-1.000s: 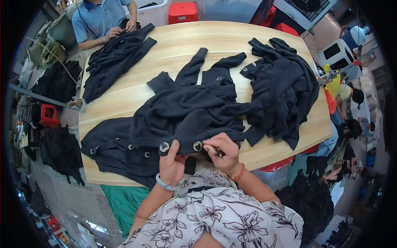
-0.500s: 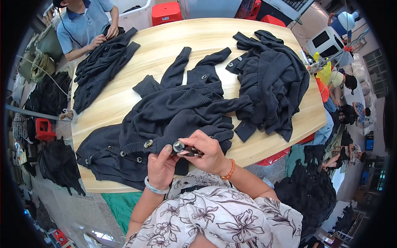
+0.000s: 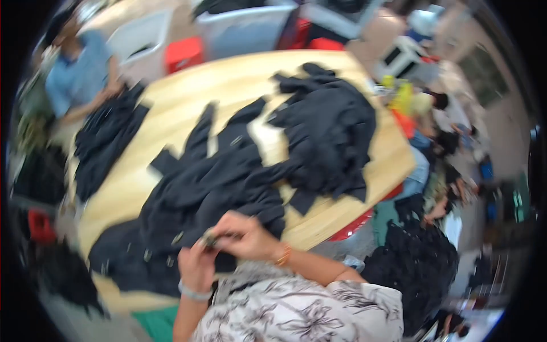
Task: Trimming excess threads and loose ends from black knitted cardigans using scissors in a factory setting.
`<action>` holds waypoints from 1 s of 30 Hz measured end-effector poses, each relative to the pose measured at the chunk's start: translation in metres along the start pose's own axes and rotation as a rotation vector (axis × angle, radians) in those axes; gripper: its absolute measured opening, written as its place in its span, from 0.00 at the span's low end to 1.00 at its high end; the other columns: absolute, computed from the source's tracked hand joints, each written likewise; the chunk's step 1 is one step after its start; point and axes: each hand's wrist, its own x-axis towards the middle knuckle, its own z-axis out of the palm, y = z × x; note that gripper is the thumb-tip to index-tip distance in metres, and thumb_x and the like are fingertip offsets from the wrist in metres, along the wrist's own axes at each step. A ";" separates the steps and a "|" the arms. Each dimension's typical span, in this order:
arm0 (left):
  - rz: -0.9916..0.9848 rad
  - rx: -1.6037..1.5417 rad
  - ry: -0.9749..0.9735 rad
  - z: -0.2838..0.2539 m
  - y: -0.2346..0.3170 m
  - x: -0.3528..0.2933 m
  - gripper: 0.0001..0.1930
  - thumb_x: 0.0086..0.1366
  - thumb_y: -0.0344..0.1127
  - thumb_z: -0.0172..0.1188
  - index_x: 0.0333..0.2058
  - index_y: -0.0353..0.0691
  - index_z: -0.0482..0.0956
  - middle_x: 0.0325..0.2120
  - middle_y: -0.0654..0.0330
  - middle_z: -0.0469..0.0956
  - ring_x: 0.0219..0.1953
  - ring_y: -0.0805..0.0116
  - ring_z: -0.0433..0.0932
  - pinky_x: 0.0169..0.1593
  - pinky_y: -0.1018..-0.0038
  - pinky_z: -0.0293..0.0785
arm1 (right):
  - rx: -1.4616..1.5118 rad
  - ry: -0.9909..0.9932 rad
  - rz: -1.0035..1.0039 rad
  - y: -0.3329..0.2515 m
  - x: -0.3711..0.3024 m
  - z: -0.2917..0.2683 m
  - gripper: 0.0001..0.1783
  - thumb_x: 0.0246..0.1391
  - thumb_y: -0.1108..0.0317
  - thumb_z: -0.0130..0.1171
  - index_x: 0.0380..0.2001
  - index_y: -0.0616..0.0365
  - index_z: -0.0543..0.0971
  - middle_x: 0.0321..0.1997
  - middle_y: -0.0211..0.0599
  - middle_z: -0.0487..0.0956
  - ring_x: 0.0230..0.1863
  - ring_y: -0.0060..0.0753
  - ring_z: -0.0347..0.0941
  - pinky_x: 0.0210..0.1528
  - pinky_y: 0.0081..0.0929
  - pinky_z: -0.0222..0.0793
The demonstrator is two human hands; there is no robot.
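Several black knitted cardigans with shiny round buttons lie on the table. My left hand (image 3: 195,269) pinches the near edge of the middle cardigan (image 3: 191,188) beside a button (image 3: 209,239). Close against it, my right hand (image 3: 249,236) is closed around a small dark metal tool (image 3: 231,235) that looks like thread snips, its tip at the button. Motion blur smears both hands, and the fingers hide most of the tool. Another black cardigan (image 3: 134,256) lies under the middle one, at the near left.
The pale wooden table (image 3: 171,102) carries a heap of black cardigans (image 3: 333,131) at right and a black garment (image 3: 108,145) at far left, handled by a person in a blue shirt (image 3: 80,71). Red stools (image 3: 183,54) and plastic bins (image 3: 245,31) stand beyond. A dark garment pile (image 3: 410,268) lies right.
The whole view has swung and blurred, so the table and garments sit further left and lower. Both my hands stay together at the cardigan's button, the tool still in my right hand.
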 end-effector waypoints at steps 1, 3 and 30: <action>0.028 0.050 0.011 0.001 0.004 -0.004 0.13 0.66 0.30 0.55 0.45 0.29 0.79 0.45 0.52 0.80 0.47 0.63 0.79 0.51 0.66 0.77 | 0.061 -0.034 0.075 -0.001 0.001 0.005 0.10 0.51 0.77 0.64 0.39 0.58 0.83 0.36 0.30 0.75 0.37 0.21 0.73 0.37 0.18 0.69; 0.064 0.085 0.010 -0.007 0.003 -0.004 0.13 0.65 0.32 0.55 0.45 0.31 0.79 0.45 0.53 0.80 0.48 0.63 0.78 0.51 0.67 0.76 | 0.129 -0.036 0.123 -0.005 0.003 0.010 0.07 0.53 0.77 0.63 0.37 0.60 0.80 0.33 0.28 0.70 0.34 0.18 0.69 0.35 0.19 0.65; -0.052 -0.093 -0.053 -0.012 -0.001 -0.002 0.07 0.69 0.30 0.55 0.43 0.40 0.79 0.40 0.62 0.81 0.43 0.70 0.78 0.52 0.67 0.71 | -0.545 0.172 -0.446 -0.012 0.001 0.010 0.14 0.38 0.79 0.66 0.33 0.59 0.81 0.27 0.33 0.77 0.22 0.31 0.75 0.21 0.24 0.69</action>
